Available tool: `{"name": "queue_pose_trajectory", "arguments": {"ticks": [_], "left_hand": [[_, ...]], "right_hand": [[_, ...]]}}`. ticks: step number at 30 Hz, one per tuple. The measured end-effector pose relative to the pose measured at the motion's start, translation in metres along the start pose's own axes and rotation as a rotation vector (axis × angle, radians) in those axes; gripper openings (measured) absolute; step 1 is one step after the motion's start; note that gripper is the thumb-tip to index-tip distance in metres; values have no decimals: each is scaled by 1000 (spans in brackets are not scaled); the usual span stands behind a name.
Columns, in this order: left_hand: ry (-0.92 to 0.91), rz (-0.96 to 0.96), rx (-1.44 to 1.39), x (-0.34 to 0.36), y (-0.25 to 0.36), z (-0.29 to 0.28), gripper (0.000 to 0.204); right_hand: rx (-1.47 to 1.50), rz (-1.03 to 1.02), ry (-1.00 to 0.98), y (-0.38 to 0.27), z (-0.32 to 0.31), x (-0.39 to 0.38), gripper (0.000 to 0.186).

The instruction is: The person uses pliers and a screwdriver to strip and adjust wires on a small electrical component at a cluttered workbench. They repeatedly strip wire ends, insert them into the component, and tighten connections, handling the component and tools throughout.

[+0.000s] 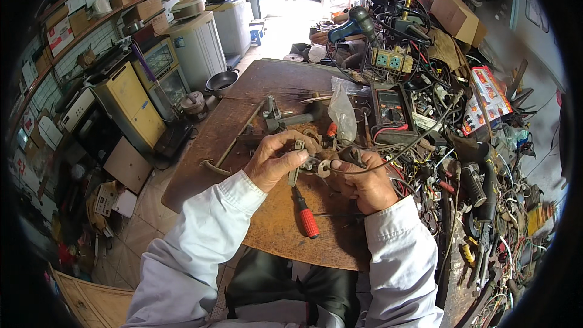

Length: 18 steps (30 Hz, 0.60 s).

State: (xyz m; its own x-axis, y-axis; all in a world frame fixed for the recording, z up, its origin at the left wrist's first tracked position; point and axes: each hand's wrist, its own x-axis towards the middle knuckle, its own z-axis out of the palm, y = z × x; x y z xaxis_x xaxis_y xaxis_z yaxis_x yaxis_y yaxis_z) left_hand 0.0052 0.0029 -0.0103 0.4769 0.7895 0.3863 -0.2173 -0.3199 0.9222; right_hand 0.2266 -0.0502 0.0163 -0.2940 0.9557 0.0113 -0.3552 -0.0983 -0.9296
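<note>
Above the middle of the wooden workbench (231,106), my hands come together over small metal parts. My left hand (273,161) is closed, its thumb and fingers pinching a narrow metal bracket (295,170). Opposite it, my right hand (364,185) is closed around the end of a dark cable (404,153). A pale, washer-like round piece (324,168) shows at the right fingertips; whether it joins the bracket I cannot tell. Just below, a screwdriver (308,222) with a red and black handle lies on the bench. Fingers hide part of the work.
Behind my hands are grey metal parts (291,120) and a clear plastic bag (343,118). A multimeter (390,108) with red leads lies to the right, beside heaped wires and tools (480,188). A socket strip (390,61) and a blue power tool (353,24) are farther back.
</note>
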Motion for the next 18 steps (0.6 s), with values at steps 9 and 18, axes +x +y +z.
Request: {"name": "queue_pose_trajectory", "arguments": {"ticks": [9, 18], "left_hand": [[246, 45, -283, 4, -2, 3, 32], [247, -53, -425, 6, 0, 2, 45]], "right_hand": [[181, -34, -133, -8, -7, -10, 19], [-608, -217, -293, -1, 2, 0, 38]]}}
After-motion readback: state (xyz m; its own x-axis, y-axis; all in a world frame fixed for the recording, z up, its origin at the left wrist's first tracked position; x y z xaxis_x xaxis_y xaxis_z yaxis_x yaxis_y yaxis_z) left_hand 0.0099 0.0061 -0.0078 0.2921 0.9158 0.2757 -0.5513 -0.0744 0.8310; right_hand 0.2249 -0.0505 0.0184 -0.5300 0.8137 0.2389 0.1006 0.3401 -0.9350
